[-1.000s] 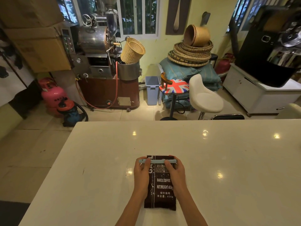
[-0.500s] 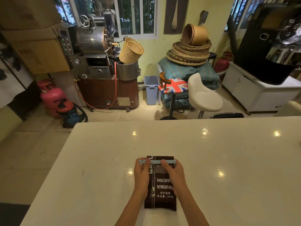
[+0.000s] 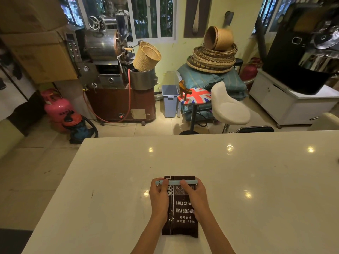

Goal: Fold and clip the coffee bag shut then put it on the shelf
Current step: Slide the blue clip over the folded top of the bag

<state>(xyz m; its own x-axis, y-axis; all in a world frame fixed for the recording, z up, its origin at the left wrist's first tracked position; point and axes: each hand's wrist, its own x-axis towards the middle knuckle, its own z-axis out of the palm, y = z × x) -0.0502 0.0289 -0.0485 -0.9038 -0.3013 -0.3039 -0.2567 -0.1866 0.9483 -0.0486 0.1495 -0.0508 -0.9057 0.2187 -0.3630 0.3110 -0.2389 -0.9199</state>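
A dark brown coffee bag (image 3: 182, 215) with white lettering lies flat on the white table (image 3: 256, 180), its top end pointing away from me. A long pale blue clip (image 3: 175, 182) runs across the bag just below that top edge. My left hand (image 3: 159, 197) pinches the clip's left end and rests on the bag's left side. My right hand (image 3: 195, 196) presses fingers on the clip near its middle and covers the bag's right side. No shelf is in view.
Beyond the table's far edge stand a white bar stool (image 3: 227, 107) and a flag-patterned stool (image 3: 195, 97). A coffee roaster (image 3: 110, 70), a pink gas cylinder (image 3: 57, 107) and a white cabinet (image 3: 286, 101) line the room behind.
Both hands stay on the clip and bag. My right fingers have slid a little leftward along the clip toward its middle. The bag has not moved.
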